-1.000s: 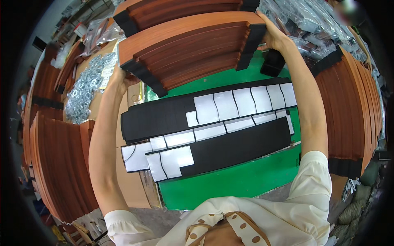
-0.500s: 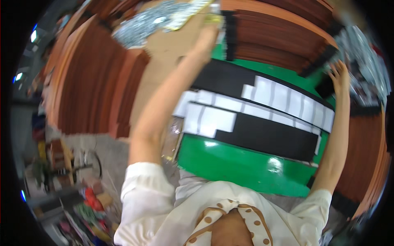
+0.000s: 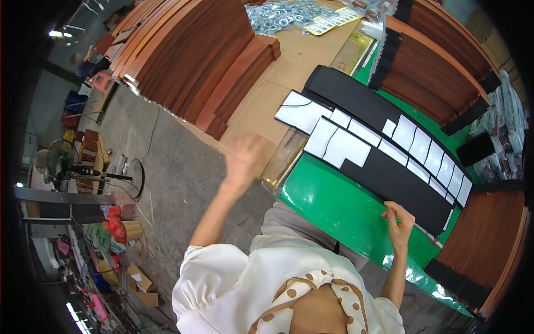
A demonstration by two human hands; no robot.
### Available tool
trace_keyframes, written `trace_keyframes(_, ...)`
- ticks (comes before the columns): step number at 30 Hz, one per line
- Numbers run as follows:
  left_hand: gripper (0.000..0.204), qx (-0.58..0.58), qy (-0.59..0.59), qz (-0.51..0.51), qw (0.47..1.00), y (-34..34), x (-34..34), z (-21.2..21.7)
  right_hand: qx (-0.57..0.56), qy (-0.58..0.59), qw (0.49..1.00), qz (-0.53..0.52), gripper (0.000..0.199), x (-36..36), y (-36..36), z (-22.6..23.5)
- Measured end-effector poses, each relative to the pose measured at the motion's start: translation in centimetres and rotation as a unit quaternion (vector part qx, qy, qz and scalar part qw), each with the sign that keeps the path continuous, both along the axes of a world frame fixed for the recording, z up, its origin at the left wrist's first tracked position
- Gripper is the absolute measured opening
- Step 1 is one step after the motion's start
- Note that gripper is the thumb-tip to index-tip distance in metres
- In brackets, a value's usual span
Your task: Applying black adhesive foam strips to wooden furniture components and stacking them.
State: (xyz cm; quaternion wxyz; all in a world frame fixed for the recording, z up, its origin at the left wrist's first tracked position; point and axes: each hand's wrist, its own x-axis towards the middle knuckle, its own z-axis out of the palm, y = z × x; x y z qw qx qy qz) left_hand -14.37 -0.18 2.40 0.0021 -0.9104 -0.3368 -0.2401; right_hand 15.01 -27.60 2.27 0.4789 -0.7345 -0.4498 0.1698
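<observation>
A workshop: brown panels [image 3: 189,67] stand stacked, small metal parts [image 3: 283,16] lie heaped (on cardboard [image 3: 306,53]), and 1 green worktable [image 3: 328,192] stands over concrete floor [image 3: 172,183].

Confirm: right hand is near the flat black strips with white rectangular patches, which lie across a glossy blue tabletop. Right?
Not quite: the glossy tabletop is green, not blue, as the head view shows. The rest holds: the right hand is near the flat black strips with white rectangular patches, which lie across it.
</observation>
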Motion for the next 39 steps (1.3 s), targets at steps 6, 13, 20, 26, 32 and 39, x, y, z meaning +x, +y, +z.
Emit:
trace_keyframes(6, 0.029, 0.155, 0.047, 0.118, 0.980, 9.1, -4.9, 0.8, 0.015, 0.003, 1.000, 0.008, 0.012, -2.9, 0.0, 0.3)
trace_keyframes(13, 0.034, 0.085, 0.188, 0.161, 0.965, 15.9, -2.2, 1.5, 0.011, -0.008, 0.997, 0.070, 0.013, -6.2, -1.8, 1.4)
trace_keyframes(20, 0.052, -0.038, 0.228, 0.047, 0.972, 18.0, -1.1, 4.5, -0.029, 0.008, 0.999, 0.033, 0.017, -6.4, -4.7, 1.1)
trace_keyframes(26, 0.031, -0.016, 0.292, -0.071, 0.954, 24.0, -4.8, 4.1, 0.060, 0.012, 0.993, 0.099, 0.016, -6.6, -2.5, -0.4)
trace_keyframes(32, 0.023, 0.114, 0.468, -0.139, 0.865, 19.5, 0.8, 7.3, 0.074, 0.073, 0.992, 0.070, 0.015, -7.2, -3.6, -2.3)
trace_keyframes(39, 0.015, 0.313, 0.389, -0.318, 0.806, 19.6, 3.5, 10.0, 0.050, 0.085, 0.993, 0.063, 0.017, -6.8, -4.5, -2.0)
